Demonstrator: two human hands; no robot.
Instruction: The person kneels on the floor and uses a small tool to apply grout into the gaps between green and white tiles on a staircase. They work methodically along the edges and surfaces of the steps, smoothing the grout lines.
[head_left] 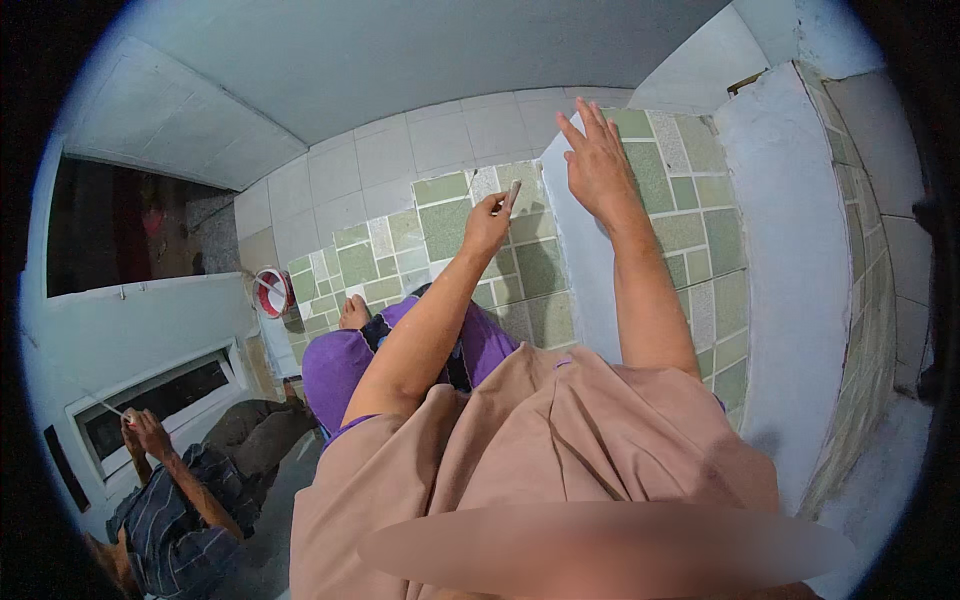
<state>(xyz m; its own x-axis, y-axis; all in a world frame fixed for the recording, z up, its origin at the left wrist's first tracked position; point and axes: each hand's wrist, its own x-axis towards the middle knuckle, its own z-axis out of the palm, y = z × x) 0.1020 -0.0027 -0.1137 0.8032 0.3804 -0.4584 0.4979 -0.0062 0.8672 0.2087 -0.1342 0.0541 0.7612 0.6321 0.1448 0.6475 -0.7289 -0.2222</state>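
Note:
My left hand [485,228] is closed round a short, thin grey tool [513,195] that points up and away from me. Whether it is a scraper or a small blade, I cannot make out. It is held over green and grey patterned tiles [541,268]. To the right, my right hand [598,168] has its fingers stretched out and holds nothing. It is at the far end of a pale blue-white step riser [590,280], beside the higher tiled step [682,232]; I cannot tell whether it touches.
Light floor tiles [440,140] run along the grey wall [450,50] ahead. A red and white bucket [272,293] stands at the left. At the lower left, another person [185,520] holds a thin stick by a window frame. More steps [770,220] rise on the right.

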